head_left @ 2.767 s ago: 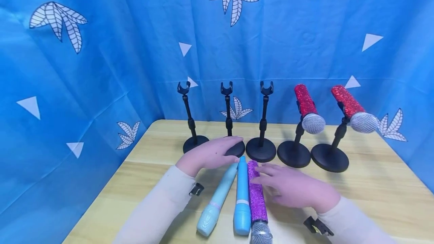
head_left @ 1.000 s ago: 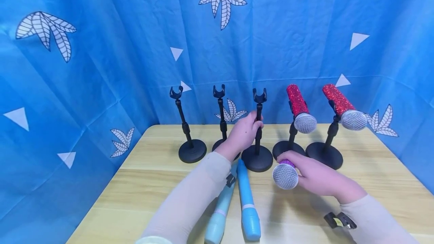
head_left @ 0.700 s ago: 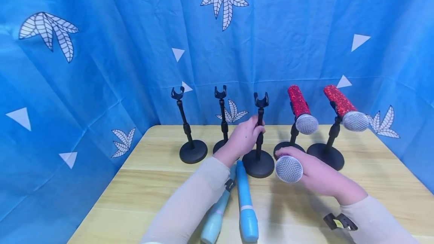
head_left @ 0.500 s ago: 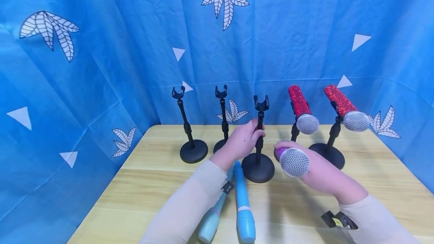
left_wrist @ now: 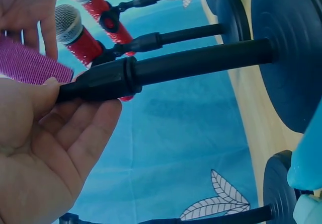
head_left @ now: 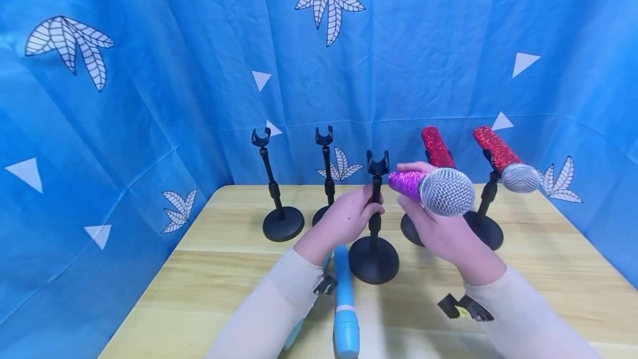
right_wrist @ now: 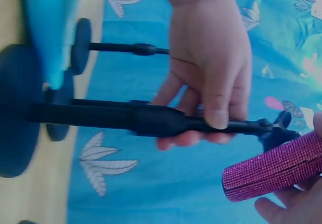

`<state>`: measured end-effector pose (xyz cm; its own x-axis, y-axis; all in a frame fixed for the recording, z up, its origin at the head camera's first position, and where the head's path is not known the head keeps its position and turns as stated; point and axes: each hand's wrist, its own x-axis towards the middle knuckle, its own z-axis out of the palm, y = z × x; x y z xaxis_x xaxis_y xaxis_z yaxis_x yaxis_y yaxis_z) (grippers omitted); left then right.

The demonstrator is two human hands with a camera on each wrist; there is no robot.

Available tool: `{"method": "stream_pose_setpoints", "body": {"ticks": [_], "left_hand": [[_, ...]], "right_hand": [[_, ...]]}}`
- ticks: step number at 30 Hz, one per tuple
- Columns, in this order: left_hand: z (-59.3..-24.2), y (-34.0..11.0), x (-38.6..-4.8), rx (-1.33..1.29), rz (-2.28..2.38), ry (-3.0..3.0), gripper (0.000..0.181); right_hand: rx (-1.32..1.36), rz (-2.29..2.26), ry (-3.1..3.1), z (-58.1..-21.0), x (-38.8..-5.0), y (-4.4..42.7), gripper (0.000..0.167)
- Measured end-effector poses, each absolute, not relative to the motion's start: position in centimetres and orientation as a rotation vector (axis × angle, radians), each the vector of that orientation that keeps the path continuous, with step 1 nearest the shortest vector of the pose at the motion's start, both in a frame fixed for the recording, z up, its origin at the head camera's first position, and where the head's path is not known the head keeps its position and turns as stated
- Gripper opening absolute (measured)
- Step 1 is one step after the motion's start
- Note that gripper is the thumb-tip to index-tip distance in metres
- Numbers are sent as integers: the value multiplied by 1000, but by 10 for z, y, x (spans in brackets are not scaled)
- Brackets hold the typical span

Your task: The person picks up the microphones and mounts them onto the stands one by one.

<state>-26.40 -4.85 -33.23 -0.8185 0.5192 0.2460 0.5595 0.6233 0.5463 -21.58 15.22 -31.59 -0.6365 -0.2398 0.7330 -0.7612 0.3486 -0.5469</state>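
My left hand (head_left: 344, 219) grips the pole of a black microphone stand (head_left: 374, 262), thumb on the near side. The stand is upright and its U-shaped cradle (head_left: 377, 166) holds nothing. My right hand (head_left: 443, 237) holds a glittery purple microphone (head_left: 406, 183) just right of that cradle, apart from it, its silver mesh head toward me. In the right wrist view the purple handle (right_wrist: 271, 168) lies near the cradle. A blue microphone (head_left: 345, 309) lies on the table below my left wrist. A paler blue one (head_left: 294, 334) is mostly hidden under the left sleeve.
Two stands with bare cradles (head_left: 261, 137) (head_left: 324, 136) stand at the back left. On the right, two stands bear red glitter microphones (head_left: 437, 147) (head_left: 498, 147). A blue patterned curtain (head_left: 149, 98) hangs behind the wooden table (head_left: 199, 292).
The purple microphone was lying on the table, then was picked up by my right hand and raised toward the cradle. My left hand took the middle stand and drew it nearer to me.
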Motion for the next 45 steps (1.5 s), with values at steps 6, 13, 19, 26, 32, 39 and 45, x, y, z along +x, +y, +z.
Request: {"method": "stream_pose_setpoints", "body": {"ticks": [6, 13, 19, 26, 32, 39, 45], "left_hand": [[-334, -53, -262, -951, -994, -2757, 5], [-335, -57, -258, -959, -1008, -2754, 5], [-332, -58, -258, -990, -978, -2717, 5], [-332, -59, -259, -1001, -971, -2730, 7], [-336, -59, -258, -1056, -1035, -2663, 5], [-339, -60, -258, -1117, -1017, -2602, 4], [-338, -60, -259, -1087, -1001, -2625, 5]], "right_hand": [[878, 1290, -2049, -293, -234, 141, 53], [844, 1395, -2087, -275, -254, 139, 50], [898, 1416, -2081, -261, -268, 132, 49], [956, 1478, -2149, -261, -280, 123, 46], [902, 1378, -2287, -262, -281, 119, 44], [893, 1328, -2331, -266, -282, 115, 65], [899, 1398, -2258, -269, -282, 118, 52]]}}
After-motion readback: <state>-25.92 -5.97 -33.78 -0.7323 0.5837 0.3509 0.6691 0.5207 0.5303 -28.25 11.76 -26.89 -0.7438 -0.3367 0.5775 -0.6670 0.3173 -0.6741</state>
